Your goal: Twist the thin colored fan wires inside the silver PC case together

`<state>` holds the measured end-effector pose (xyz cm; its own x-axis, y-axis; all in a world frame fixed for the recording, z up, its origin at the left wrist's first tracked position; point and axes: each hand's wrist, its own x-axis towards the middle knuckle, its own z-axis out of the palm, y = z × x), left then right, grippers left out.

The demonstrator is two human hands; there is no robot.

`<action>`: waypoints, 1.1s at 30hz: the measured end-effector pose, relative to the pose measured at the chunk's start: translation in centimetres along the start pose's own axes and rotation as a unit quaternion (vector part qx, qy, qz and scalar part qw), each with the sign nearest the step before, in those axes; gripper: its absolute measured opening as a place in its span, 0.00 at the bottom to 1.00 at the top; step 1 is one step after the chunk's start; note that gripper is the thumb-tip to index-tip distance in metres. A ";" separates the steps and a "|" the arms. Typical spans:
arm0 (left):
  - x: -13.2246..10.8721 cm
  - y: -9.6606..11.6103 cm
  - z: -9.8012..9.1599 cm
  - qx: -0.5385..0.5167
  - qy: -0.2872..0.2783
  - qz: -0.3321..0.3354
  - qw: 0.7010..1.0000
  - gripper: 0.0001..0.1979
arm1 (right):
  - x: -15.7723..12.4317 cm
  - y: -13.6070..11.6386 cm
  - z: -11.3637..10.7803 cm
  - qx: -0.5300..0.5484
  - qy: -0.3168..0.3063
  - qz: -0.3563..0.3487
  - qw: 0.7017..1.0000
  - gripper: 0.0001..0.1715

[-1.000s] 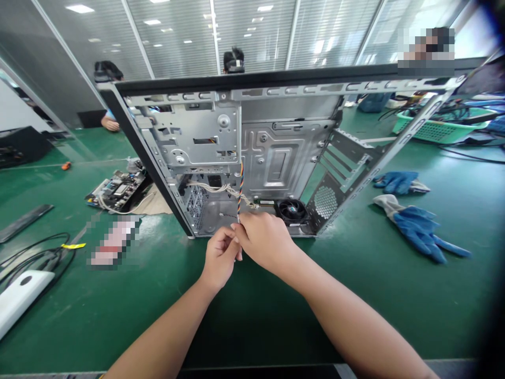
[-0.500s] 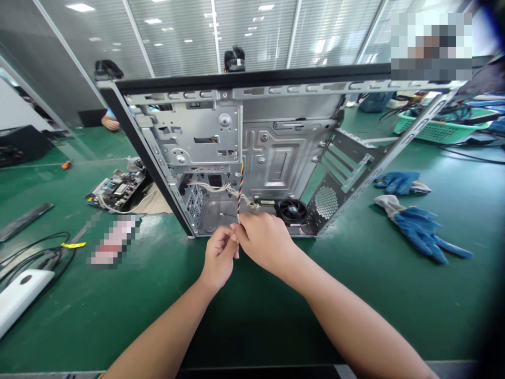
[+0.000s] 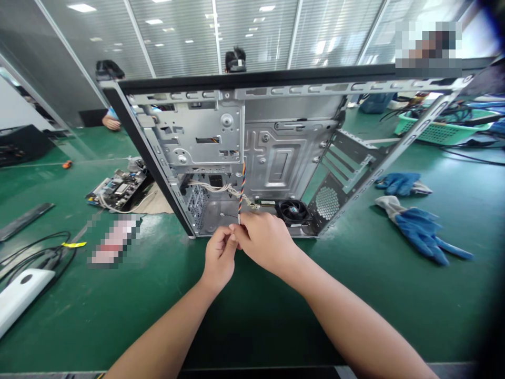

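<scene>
An open computer case [image 3: 276, 113] stands upright on the green table in front of me. A twisted multicoloured cable [image 3: 242, 187] hangs from its drive cage [image 3: 201, 131] down to my fingers. My right hand [image 3: 268, 237] is closed on the lower part of this cable. My left hand [image 3: 220, 258] is pinched right against the right fingertips, at the cable's lower end; what sits between its fingers is hidden. Behind my hands, on the case floor, lie a black fan [image 3: 293, 210] and a bundle of white wires [image 3: 216, 187].
Blue work gloves [image 3: 418, 226] lie on the right, below a green basket [image 3: 437, 129] of cables. A circuit board assembly [image 3: 120, 187], black cables [image 3: 47, 247] and a white power strip [image 3: 23, 295] are on the left. A person's hand [image 3: 111, 122] rests across the table.
Both hands keep their grip at nearly the same spot. The view has shifted very slightly, and the cable leans a little more to the right at its top.
</scene>
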<state>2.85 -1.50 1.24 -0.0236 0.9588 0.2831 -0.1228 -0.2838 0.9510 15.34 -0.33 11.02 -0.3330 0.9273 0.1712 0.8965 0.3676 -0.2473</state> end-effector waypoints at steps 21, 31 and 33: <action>-0.6 0.5 -0.2 0.072 0.001 0.010 0.997 0.11 | 0.2 0.5 -0.1 0.055 0.031 0.003 0.998 0.14; -0.5 0.8 0.0 0.040 -0.014 0.006 0.999 0.13 | 0.1 0.3 -0.3 0.056 0.021 0.002 0.998 0.14; -0.4 0.8 0.0 0.046 -0.006 0.007 0.999 0.12 | 0.1 0.3 -0.4 0.050 0.015 0.006 0.999 0.14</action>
<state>2.72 -2.14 1.82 -0.0121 0.9546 0.2976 -0.0317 -0.2979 0.9541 15.71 -0.17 11.34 -0.3121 0.9296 0.1958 0.8661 0.3632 -0.3435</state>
